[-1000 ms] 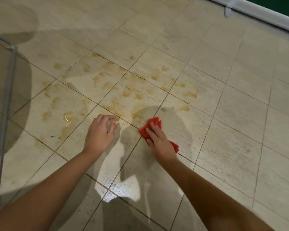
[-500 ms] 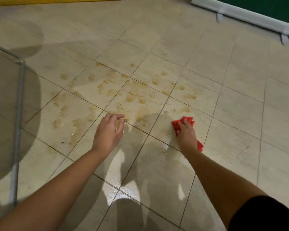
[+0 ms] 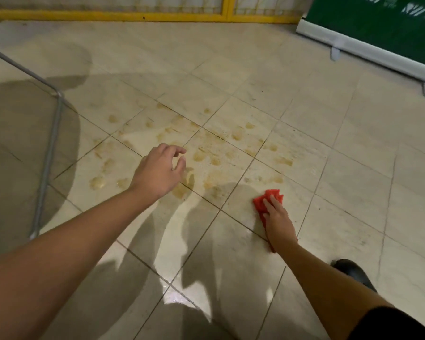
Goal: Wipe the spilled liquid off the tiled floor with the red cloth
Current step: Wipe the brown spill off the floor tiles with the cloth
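Red on cream, with amber blotches between.
The cloth point(image 3: 268, 199) is bright red against the tiled floor point(image 3: 353, 192), whose pale cream tiles carry a diagonal grid of dark grout lines. The spilled liquid point(image 3: 200, 155) shows as scattered amber-brown patches. Far off runs a yellow frame point(image 3: 133, 15). At far right, a dark green panel point(image 3: 378, 28) with white marks sits above a white rail point(image 3: 368, 51). At left is a grey metal tube point(image 3: 49, 153).

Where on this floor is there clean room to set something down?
Bare tiles stretch right of the red cloth up to the white rail, and along the yellow frame. Brown spill patches crowd the middle, around the left hand.
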`<action>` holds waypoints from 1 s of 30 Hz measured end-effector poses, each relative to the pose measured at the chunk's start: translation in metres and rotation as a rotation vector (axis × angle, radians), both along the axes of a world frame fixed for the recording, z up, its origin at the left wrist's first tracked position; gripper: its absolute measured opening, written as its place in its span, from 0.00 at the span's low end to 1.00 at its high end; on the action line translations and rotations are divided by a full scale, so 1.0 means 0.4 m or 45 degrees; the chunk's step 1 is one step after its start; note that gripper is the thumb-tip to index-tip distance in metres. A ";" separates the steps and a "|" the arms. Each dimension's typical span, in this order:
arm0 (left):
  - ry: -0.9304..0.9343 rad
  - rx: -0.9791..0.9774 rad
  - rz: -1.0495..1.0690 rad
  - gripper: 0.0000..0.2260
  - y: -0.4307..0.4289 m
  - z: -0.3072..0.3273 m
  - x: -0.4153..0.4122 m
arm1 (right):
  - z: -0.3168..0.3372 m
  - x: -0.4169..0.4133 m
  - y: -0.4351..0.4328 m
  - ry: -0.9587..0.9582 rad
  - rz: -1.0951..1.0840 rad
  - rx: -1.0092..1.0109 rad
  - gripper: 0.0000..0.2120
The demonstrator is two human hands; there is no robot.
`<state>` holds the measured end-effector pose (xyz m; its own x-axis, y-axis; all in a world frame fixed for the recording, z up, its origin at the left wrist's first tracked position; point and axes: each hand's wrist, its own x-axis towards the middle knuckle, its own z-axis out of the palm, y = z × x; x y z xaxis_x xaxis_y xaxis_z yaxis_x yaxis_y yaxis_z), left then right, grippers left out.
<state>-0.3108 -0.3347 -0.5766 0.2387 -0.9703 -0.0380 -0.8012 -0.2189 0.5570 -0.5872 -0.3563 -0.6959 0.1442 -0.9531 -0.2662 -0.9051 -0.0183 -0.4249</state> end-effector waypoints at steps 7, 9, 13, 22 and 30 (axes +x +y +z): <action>-0.092 0.119 0.148 0.15 -0.055 -0.028 -0.028 | -0.017 0.124 -0.033 -0.053 0.192 -0.106 0.25; -0.024 0.134 0.261 0.14 -0.057 -0.055 -0.048 | -0.024 0.140 -0.005 -0.097 0.451 -0.106 0.25; 0.035 0.174 0.384 0.14 -0.062 -0.080 -0.093 | -0.021 0.072 0.001 -0.019 0.940 0.131 0.38; 0.040 0.085 0.531 0.13 -0.042 -0.059 -0.168 | -0.031 -0.140 -0.126 -0.112 0.328 -0.087 0.19; -0.056 0.123 0.507 0.14 -0.050 -0.058 -0.195 | -0.011 0.014 -0.216 -0.088 0.108 -0.037 0.21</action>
<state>-0.3889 -0.3545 -0.5998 0.5985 -0.7941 -0.1058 -0.6659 -0.5666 0.4854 -0.5814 -0.4427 -0.7004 0.2420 -0.9438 -0.2251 -0.8684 -0.1071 -0.4842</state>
